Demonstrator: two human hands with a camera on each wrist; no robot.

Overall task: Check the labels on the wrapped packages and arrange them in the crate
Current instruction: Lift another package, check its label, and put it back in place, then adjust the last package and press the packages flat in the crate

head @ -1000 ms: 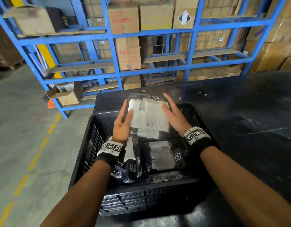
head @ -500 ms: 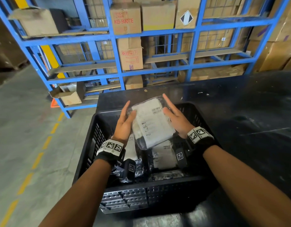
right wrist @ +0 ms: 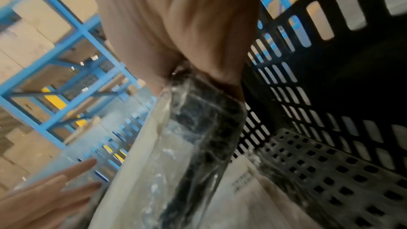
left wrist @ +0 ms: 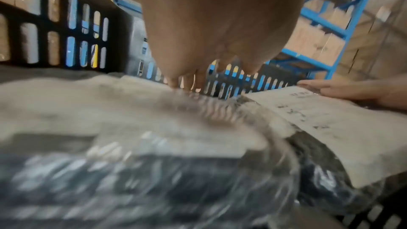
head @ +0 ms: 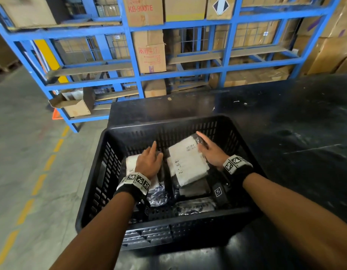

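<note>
A black slotted crate stands on a dark table. Inside it, on the right, a film-wrapped package with a white label lies tilted on top of other packages. My right hand grips its right edge, fingers over the top; the right wrist view shows that package running into the grip of this hand. My left hand rests with straight fingers on another labelled package at the crate's left. In the left wrist view the fingertips touch that wrap.
More wrapped packages lie along the crate's near wall. Blue racks loaded with cardboard boxes stand behind the table. Concrete floor with a dashed yellow line runs along the left.
The package that both hands held up above the crate has come down into its right side. My left hand has let go and moved onto the left package.
</note>
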